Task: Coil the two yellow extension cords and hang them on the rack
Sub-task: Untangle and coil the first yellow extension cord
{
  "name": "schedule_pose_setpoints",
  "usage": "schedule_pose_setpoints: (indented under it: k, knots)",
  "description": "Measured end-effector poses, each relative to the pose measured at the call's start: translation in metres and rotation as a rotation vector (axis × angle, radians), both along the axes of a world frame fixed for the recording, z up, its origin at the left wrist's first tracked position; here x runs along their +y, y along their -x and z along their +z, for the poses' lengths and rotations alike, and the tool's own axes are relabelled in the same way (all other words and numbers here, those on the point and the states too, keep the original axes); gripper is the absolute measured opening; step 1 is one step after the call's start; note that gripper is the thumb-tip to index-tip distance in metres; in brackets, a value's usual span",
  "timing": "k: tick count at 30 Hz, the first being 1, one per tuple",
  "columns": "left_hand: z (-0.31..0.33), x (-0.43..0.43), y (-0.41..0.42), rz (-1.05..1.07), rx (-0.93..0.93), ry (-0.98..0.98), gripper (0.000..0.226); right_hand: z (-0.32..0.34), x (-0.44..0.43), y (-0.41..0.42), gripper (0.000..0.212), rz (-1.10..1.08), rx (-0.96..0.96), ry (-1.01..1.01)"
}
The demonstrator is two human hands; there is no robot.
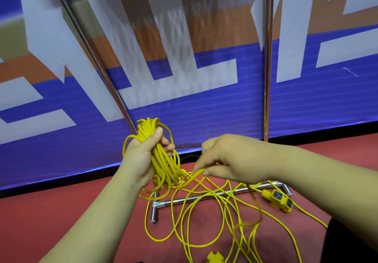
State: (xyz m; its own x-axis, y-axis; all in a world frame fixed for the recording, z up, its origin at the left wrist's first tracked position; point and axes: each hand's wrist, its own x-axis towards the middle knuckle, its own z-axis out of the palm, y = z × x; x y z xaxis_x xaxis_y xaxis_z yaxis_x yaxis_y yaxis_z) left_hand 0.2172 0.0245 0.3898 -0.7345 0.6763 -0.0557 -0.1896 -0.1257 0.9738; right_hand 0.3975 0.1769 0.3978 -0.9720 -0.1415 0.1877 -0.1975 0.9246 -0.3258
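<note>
My left hand (143,154) grips a bundle of coiled yellow cord (161,160), with loops sticking out above and below the fist. To its right, my right hand (229,158) pinches a strand of the same yellow cord (192,177) that runs from the coil. Loose yellow cord (204,221) lies tangled on the red floor below both hands. A yellow socket block (280,200) rests on the floor at the right. Another yellow plug piece (215,257) shows at the bottom edge. The chrome rack has two uprights (267,78) and a base bar (204,198) on the floor.
A blue, white and orange banner wall (204,109) stands right behind the rack. The left upright (98,64) leans across the view. Red carpet (61,221) covers the floor. A dark shape (351,242) fills the bottom right corner.
</note>
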Motion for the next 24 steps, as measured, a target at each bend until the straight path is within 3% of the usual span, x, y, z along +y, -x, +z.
schedule_pose_setpoints:
  k: [3,9,16,20,24]
  knots:
    - [-0.008,0.007,-0.012,-0.079,0.025,0.094,0.028,0.011,-0.002,-0.003,0.014,-0.074,0.139,0.275]
    - [-0.012,0.017,-0.038,-0.268,0.016,0.158,0.036,0.011,0.01,0.001,0.02,-0.267,0.28,0.494]
    - [-0.008,0.021,-0.051,-0.417,-0.067,0.133,0.024,0.019,0.043,-0.008,0.019,-0.254,0.086,0.849]
    - [-0.009,0.025,-0.056,-0.506,-0.085,0.114,0.029,0.018,0.052,-0.01,0.016,-0.251,0.034,0.929]
    - [-0.008,0.024,-0.058,-0.68,-0.064,0.11,0.05,0.021,0.057,-0.011,0.017,-0.23,0.017,0.925]
